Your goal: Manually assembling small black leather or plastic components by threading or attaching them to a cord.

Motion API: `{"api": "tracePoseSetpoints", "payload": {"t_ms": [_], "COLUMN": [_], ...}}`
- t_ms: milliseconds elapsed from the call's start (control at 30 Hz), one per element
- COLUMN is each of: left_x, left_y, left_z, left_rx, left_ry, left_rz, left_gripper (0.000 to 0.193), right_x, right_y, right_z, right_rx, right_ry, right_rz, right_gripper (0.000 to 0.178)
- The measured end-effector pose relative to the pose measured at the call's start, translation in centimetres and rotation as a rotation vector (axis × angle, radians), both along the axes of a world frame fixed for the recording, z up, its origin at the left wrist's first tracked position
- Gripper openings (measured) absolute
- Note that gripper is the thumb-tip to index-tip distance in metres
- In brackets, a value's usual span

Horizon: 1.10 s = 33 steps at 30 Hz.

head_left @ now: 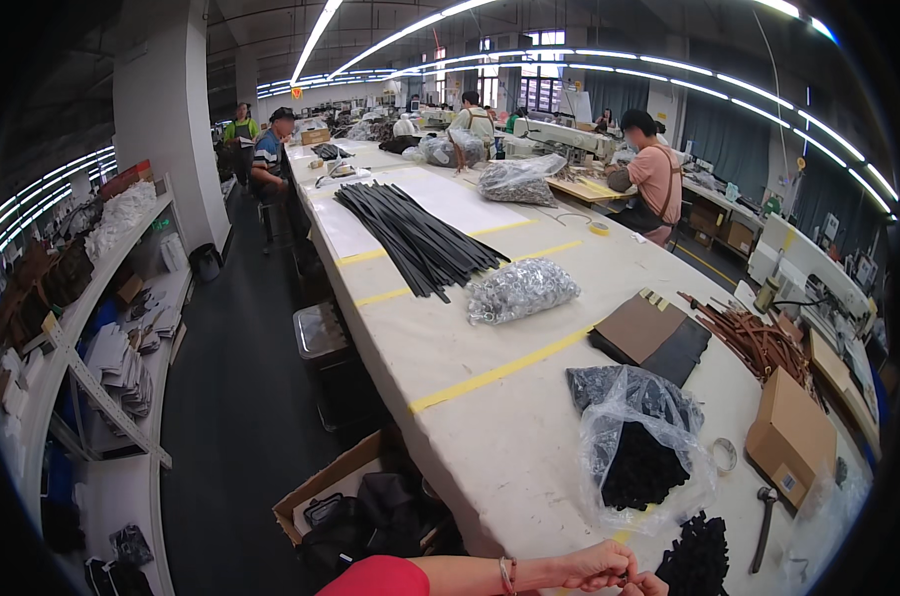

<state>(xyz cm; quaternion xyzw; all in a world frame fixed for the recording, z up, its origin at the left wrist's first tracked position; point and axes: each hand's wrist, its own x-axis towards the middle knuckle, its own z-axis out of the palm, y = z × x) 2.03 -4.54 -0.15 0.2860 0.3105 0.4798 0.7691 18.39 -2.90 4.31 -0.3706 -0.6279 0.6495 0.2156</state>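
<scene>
We see a long whitish surface (509,447); toward its near end lies an open clear bag (599,449) with black pieces. Just beside, nearer to the edge, is a loose black heap (695,558). At this near edge, our left hand (591,566) has its fingers pinching a small dark piece (625,579), too small for telling its shape. Our right hand (648,586) is close against it; whether its fingers grip, we cannot tell.

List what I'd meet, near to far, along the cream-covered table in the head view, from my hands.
Your bare hands, clear plastic bag of black pieces, clear plastic bag of shiny silver pieces, round yellow tape roll, clear plastic bag of dark grey pieces.
</scene>
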Motion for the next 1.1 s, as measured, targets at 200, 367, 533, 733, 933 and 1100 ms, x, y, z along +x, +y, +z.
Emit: {"api": "tracePoseSetpoints", "payload": {"t_ms": [200, 367, 533, 733, 933, 1100], "left_x": [0.1, 0.5, -1.0, -1.5, 1.0, 1.5], "left_y": [0.0, 0.2, 0.0, 0.3, -0.3, -1.2], "left_z": [-0.6, -1.7, 0.8, 0.2, 0.1, 0.6], "left_rx": [-0.011, -0.009, -0.011, -0.024, 0.552, 1.048], "left_ry": [-0.069, -0.141, -0.043, 0.065, 0.752, 1.131], "left_rz": [-0.041, -0.163, -0.153, 0.016, 0.570, 0.823], "left_gripper": [0.012, 0.015, 0.013, 0.016, 0.016, 0.018], "right_x": [0.4, 0.6, -0.5, -1.1, -1.9, -2.7], "right_y": [-0.4, -1.0, 0.0, 0.9, 0.3, 0.2], "right_z": [0.1, 1.1, 0.9, -1.0, -0.2, -1.3], "right_rx": [0.011, 0.082, -0.043, 0.375, 0.698, 0.812], "right_ry": [0.006, -0.055, -0.077, -0.287, -0.434, -0.403], "right_rz": [-0.002, 0.022, -0.034, -0.079, -0.231, -0.333], "right_gripper": [0.009, 0.011, 0.009, 0.012, 0.008, 0.007]}}
